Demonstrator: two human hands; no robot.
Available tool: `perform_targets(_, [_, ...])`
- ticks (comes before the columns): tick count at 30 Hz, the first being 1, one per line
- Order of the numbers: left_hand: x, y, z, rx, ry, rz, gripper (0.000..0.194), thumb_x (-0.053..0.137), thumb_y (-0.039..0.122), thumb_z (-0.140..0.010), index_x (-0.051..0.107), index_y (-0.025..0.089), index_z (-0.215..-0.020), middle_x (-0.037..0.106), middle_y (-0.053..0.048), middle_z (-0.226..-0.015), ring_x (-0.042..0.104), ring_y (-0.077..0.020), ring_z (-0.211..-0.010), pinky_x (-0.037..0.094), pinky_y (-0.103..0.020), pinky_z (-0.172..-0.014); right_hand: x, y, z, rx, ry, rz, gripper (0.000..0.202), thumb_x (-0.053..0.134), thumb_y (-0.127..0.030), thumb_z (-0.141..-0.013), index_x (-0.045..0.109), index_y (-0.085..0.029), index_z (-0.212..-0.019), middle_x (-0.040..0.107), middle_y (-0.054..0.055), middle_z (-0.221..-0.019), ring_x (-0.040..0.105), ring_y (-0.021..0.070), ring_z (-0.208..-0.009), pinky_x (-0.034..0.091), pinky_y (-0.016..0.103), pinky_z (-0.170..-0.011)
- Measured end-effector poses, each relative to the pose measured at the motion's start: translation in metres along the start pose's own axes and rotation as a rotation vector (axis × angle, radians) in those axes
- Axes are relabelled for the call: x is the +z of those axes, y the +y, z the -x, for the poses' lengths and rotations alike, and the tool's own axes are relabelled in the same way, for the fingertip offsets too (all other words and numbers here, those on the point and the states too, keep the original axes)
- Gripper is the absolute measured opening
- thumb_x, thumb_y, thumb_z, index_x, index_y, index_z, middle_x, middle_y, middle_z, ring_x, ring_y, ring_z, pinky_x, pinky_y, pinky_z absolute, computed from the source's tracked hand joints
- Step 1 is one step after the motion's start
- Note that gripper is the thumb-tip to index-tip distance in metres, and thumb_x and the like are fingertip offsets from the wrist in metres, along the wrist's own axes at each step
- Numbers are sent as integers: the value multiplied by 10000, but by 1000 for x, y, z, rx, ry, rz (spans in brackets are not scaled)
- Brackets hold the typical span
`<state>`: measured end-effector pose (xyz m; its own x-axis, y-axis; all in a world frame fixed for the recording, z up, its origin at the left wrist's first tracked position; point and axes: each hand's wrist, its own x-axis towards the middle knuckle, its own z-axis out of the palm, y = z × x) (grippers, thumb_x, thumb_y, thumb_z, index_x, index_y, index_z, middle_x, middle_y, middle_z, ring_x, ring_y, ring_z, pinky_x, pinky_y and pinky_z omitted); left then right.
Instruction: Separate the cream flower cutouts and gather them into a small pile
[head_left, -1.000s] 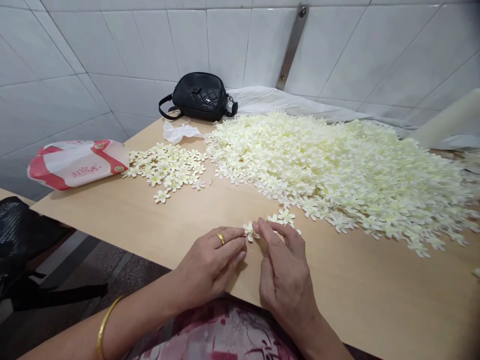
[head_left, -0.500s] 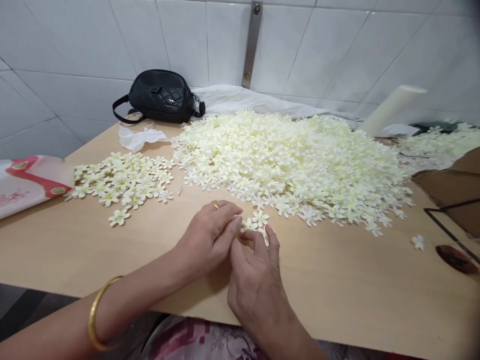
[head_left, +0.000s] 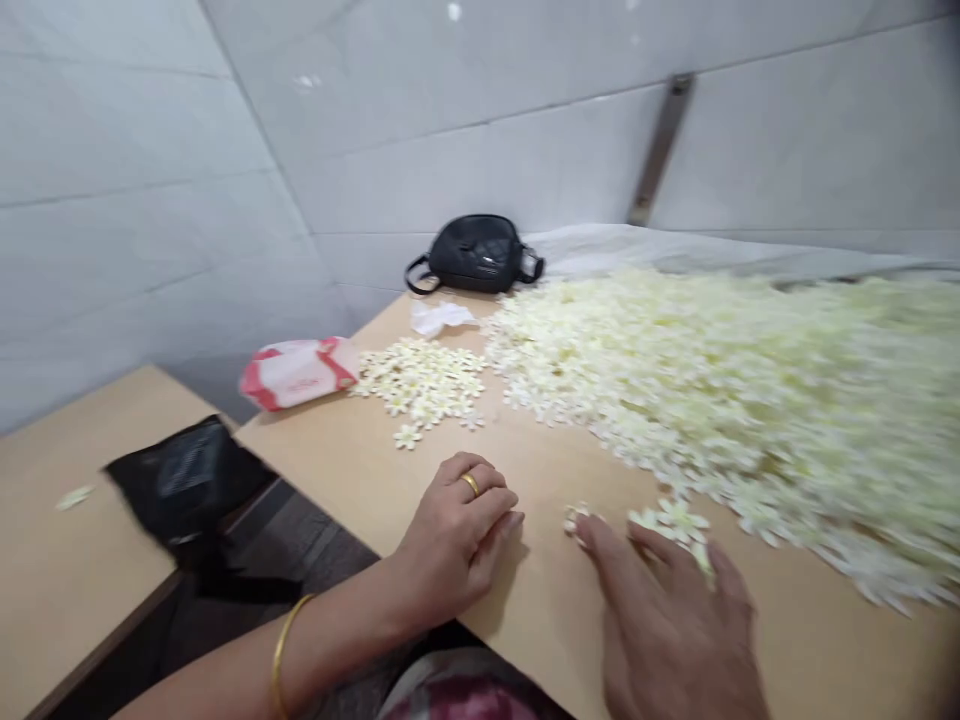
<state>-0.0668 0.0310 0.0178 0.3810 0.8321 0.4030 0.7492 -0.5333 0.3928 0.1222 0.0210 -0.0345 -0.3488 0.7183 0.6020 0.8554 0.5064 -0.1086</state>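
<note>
My left hand, with a ring and a gold bangle, rests curled on the wooden table; its fingers are pressed together and whatever they may hold is hidden. To its right, my right hand lies with fingers apart on the table. Its thumb and a fingertip touch a small whitish flower piece, and beside the other fingers are a few loose pale flowers. A large heap of cream-white flowers spreads behind my right hand. Beyond my left hand sits a smaller flower pile.
A black bag stands near the tiled wall, with a crumpled white tissue in front. At the left table edge lies a red-and-white packet. A black bag-like item sits by another table at far left.
The view has swung left, bringing the second table into sight. My hands, which were touching, have come apart, and the fingers of my right hand are more spread.
</note>
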Motion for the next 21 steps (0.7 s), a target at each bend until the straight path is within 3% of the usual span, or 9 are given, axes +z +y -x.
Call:
perform_targets(2, [-10,-15,13,-80,72,-104,140,435,152,-789,573,145,-813,570,-75,-796,471,-175,-807,411,-360,-782,7,4,1,-80,51,58,439,429,-121,-667,549,-169,-1087,621,117,-786,526,304,-860,282,570,-851])
perform_targets(7, [-33,-62,32,-418,284,-272,254,453,225,-791,538,123,-1007,535,-114,-969,442,-220,-952,404,-402,-813,12,-1,3,-11,192,145,491,413,-176,-683,508,-95,-1159,598,141,-679,521,347,-882,317,556,-828])
perform_targets(10, [-36,-78,29,-514,266,-250,278,484,268,-775,551,135,-1010,525,-97,-946,451,-215,-924,410,-396,-796,10,-2,5,25,198,145,480,417,-185,-699,495,-118,-1168,627,132,-734,496,360,-960,315,548,-834])
perform_targets(15, [-32,-68,24,-422,197,-292,142,479,221,-772,605,163,-805,524,-66,-834,453,-201,-853,408,-373,-756,8,3,4,-4,205,104,430,461,-176,-705,499,-162,-1133,614,99,-1024,471,342,-1027,299,521,-863])
perform_targets(21, [-4,-30,21,-245,118,-216,139,454,171,-778,592,161,-791,547,-63,-768,463,-191,-786,412,-356,-712,-4,-6,-4,85,240,-23,371,441,-116,-732,498,-156,-1097,583,106,-1063,434,309,-1070,284,528,-895])
